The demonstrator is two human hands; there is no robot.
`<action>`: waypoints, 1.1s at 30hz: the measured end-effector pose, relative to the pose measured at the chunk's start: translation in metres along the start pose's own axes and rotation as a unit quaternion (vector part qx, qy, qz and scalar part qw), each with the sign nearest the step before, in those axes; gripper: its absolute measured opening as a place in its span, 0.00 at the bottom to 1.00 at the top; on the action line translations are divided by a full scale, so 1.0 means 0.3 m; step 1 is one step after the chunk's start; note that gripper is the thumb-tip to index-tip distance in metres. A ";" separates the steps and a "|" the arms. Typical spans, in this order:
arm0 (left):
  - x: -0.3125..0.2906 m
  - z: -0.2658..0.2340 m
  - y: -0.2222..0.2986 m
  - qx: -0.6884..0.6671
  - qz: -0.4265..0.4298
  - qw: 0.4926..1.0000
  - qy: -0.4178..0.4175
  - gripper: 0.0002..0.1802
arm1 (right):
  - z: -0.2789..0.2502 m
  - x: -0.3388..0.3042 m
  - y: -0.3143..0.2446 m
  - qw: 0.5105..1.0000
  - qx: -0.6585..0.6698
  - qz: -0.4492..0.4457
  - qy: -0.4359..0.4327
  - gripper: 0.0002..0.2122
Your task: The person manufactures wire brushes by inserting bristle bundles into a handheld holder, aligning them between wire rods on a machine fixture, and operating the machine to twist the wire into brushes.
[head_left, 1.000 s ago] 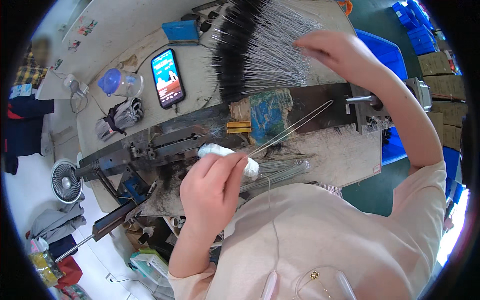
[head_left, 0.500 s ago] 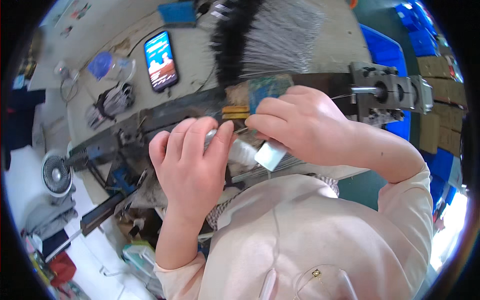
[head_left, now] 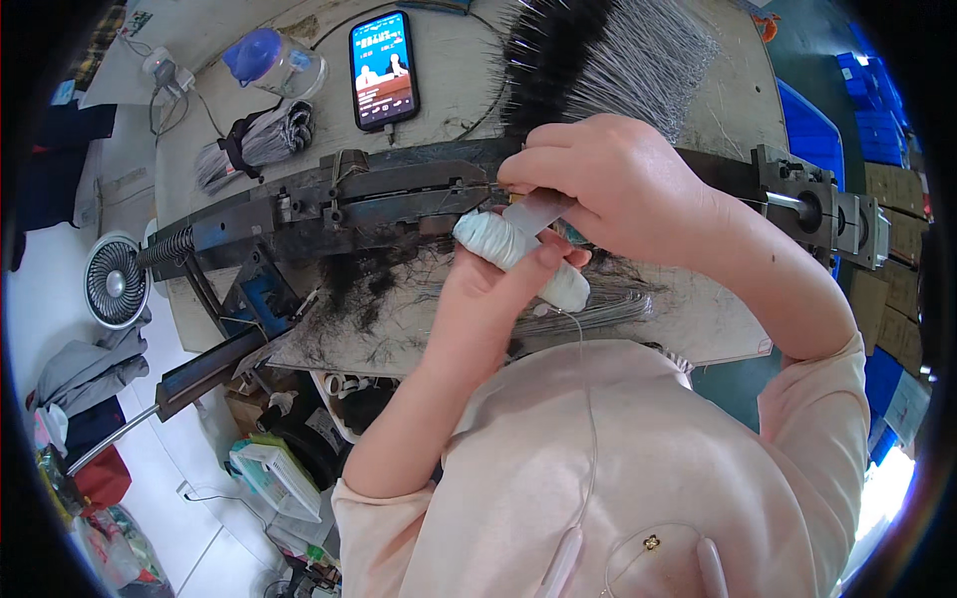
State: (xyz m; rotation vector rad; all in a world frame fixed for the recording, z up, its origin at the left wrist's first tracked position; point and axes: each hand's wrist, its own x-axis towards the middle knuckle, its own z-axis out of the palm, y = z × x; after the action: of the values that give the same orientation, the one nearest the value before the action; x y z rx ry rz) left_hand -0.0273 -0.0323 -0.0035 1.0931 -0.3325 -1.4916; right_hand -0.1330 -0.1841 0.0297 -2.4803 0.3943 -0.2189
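Note:
My left hand (head_left: 483,294) is closed around a white, ribbed, padded roll (head_left: 491,237), with the thumb pressed across its middle. The roll lies slantwise below the metal bench fixture (head_left: 399,194). My right hand (head_left: 633,189) is curled over the fixture's end, its fingers bent. A flat, pale translucent strip (head_left: 538,210) comes out from under those fingers and meets the upper side of the roll. The right fingertips are partly hidden. A thin white cord (head_left: 588,399) hangs over my shirt below the roll.
A lit phone (head_left: 384,75) lies behind the fixture, with a blue-lidded jar (head_left: 289,65) and a tied wire bundle (head_left: 264,140) to its left. Black-bristled wires (head_left: 638,70) are heaped at the back. A clamp block (head_left: 807,204) sits right; a fan (head_left: 115,279) stands left.
My left hand has moved right and turned, now showing its thumb across the white roll. My right hand has shifted slightly up and right. The whole view has shifted too.

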 end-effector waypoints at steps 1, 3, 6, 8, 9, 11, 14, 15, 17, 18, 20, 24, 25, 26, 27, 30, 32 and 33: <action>0.008 -0.012 -0.013 0.072 0.027 0.997 0.003 0.23 | 0.002 0.001 0.001 1.000 -0.012 -0.002 0.001 0.06; 0.026 -0.103 -0.011 0.321 0.036 0.946 0.037 0.18 | 0.006 0.000 -0.002 1.000 -0.020 -0.008 0.000 0.06; 0.013 -0.147 -0.040 0.547 0.080 0.824 0.123 0.16 | 0.009 0.006 0.001 0.999 -0.011 -0.028 -0.019 0.07; -0.014 -0.153 -0.004 0.572 0.126 0.803 0.106 0.15 | 0.028 -0.011 -0.008 0.991 -0.068 -0.088 0.080 0.10; -0.013 -0.196 -0.036 0.450 0.130 0.878 0.100 0.18 | 0.017 -0.020 -0.026 0.988 -0.085 -0.103 0.084 0.13; -0.071 -0.266 -0.005 0.469 0.161 0.859 0.123 0.19 | -0.017 -0.076 -0.048 0.987 -0.088 -0.115 0.070 0.17; -0.195 -0.438 0.010 0.177 -0.020 0.931 0.318 0.17 | -0.011 -0.168 -0.017 0.993 -0.042 -0.111 0.019 0.18; -0.238 -0.501 0.008 0.123 0.011 0.925 0.360 0.16 | 0.004 -0.184 -0.005 0.995 -0.011 -0.095 -0.015 0.17; -0.303 -0.581 0.007 0.056 0.083 0.903 0.417 0.15 | 0.025 -0.174 0.007 0.995 -0.013 -0.096 -0.028 0.16; -0.311 -0.594 0.006 0.043 0.123 0.893 0.431 0.15 | 0.032 -0.170 0.013 0.994 -0.017 -0.096 -0.042 0.15; -0.299 -0.588 0.000 0.016 0.122 0.903 0.413 0.13 | 0.054 -0.158 0.021 0.996 -0.019 -0.074 -0.039 0.15; -0.312 -0.592 -0.020 -0.005 0.124 0.894 0.431 0.11 | 0.066 -0.151 0.035 0.998 -0.013 -0.033 -0.049 0.13; -0.316 -0.597 -0.018 -0.011 0.122 0.894 0.432 0.12 | 0.076 -0.154 0.047 0.999 -0.024 -0.011 -0.034 0.13; -0.319 -0.597 -0.017 -0.015 0.121 0.893 0.432 0.12 | 0.087 -0.157 0.054 0.999 -0.035 0.009 -0.019 0.13; -0.323 -0.582 -0.009 -0.005 0.113 0.898 0.425 0.14 | 0.097 -0.154 0.050 0.998 -0.044 0.053 -0.015 0.14; -0.299 -0.545 0.006 0.008 0.088 0.889 0.449 0.15 | 0.152 -0.128 0.078 0.992 -0.053 0.106 0.045 0.14; -0.299 -0.565 -0.008 0.012 0.095 0.891 0.444 0.14 | 0.151 -0.129 0.101 0.992 -0.045 0.112 0.026 0.11; -0.303 -0.570 -0.016 -0.006 0.107 0.896 0.430 0.14 | 0.144 -0.149 0.098 0.994 -0.028 0.103 -0.002 0.10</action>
State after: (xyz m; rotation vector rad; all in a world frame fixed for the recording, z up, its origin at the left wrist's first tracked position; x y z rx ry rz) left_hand 0.0890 0.1133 -0.0562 1.5325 0.1798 -0.7002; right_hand -0.1713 -0.1683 -0.0252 -2.4723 0.6591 -0.1185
